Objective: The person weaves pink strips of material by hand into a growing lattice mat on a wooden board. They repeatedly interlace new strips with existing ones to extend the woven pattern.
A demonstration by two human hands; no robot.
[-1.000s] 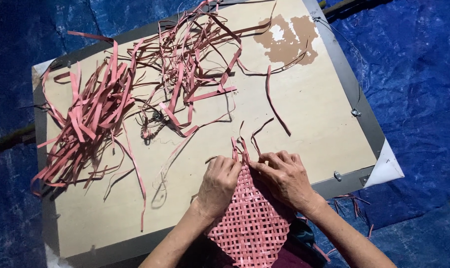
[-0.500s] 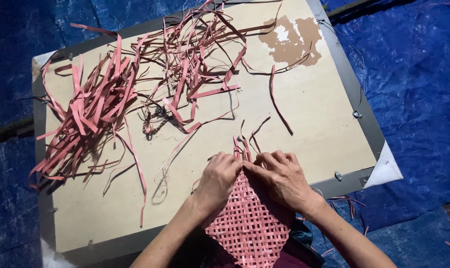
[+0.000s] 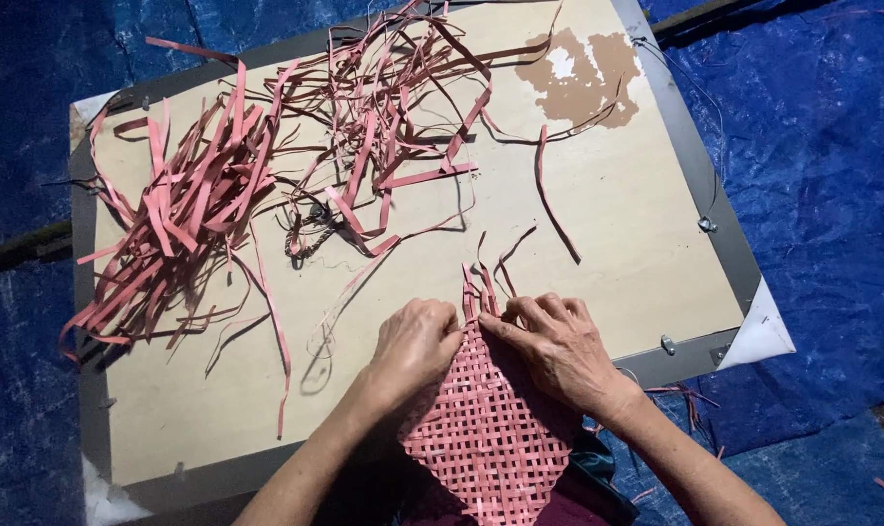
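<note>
Both grips, left hand (image 3: 414,343) and right hand (image 3: 559,349), seemingly pinch woven mat (image 3: 489,429) over board (image 3: 607,224), blue tarp (image 3: 822,146).

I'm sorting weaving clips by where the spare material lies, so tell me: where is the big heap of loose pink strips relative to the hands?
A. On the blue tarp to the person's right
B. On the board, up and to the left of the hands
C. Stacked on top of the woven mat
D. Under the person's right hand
B: the heap of loose pink strips lies on the board, up and left of the left hand and right hand, both at the woven mat edge.
</note>
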